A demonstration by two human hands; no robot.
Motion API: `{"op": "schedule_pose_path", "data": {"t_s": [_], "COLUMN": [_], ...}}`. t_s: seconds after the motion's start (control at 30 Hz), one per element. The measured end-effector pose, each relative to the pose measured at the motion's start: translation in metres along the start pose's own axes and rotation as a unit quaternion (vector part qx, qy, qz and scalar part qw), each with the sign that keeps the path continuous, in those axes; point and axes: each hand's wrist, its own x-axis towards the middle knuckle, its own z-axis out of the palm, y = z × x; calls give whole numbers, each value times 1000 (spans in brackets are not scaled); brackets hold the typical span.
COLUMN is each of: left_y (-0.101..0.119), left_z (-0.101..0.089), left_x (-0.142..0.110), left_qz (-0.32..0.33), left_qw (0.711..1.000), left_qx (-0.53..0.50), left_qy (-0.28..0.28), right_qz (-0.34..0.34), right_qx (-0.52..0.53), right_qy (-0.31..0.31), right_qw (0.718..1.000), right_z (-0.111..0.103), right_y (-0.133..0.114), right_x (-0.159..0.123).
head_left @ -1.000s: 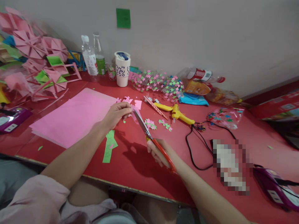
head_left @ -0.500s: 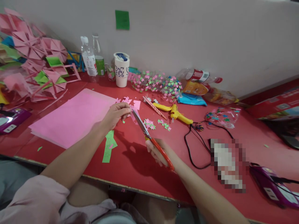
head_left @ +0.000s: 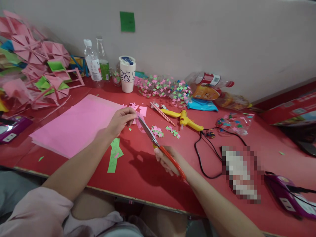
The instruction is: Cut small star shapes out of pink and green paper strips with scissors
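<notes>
My left hand point(head_left: 122, 119) is closed in a pinch on a small strip of pink paper point(head_left: 141, 125). Red-handled scissors point(head_left: 170, 158) are held in my right hand point(head_left: 165, 165), their blades pointing up and left to the paper at my left fingertips. The blades look almost closed, and whether they touch the paper is hard to see. Under my left forearm lies a stack of pink sheets point(head_left: 79, 123). Green paper scraps point(head_left: 113, 159) rest between my arms. Small pink and green paper stars point(head_left: 157, 131) are heaped beyond the blades.
A yellow glue gun point(head_left: 190, 121) with a black cord lies beyond my right hand. Behind it are star-filled clear plastic point(head_left: 164, 89) and snack packets. A white cup point(head_left: 127, 74) and bottles point(head_left: 93, 67) stand along the wall. Folded pink paper shapes point(head_left: 32, 56) pile up at left.
The view has shifted very slightly. Both hands keep nearly the same pose, with the pink paper strip still pinched and the scissors still beside it.
</notes>
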Motion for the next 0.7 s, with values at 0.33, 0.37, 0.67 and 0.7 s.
{"op": "schedule_pose_path", "data": {"t_s": [0.33, 0.37, 0.67, 0.7], "left_y": [-6, -8, -16, -16], "left_z": [4, 5, 12, 12], "left_x": [-1, -1, -3, -3], "left_qz": [36, 45, 103, 109], "left_qw": [999, 998, 993, 993], "left_qx": [-5, -10, 7, 14], "left_qy": [27, 30, 48, 48], "right_qz": [-28, -37, -68, -69], "right_qx": [14, 18, 29, 28], "right_qy": [-10, -10, -34, -35], "right_qw": [999, 999, 997, 997], "right_z": [0, 0, -1, -2], "right_y": [1, 2, 12, 12], "right_x": [-1, -1, 4, 5]}}
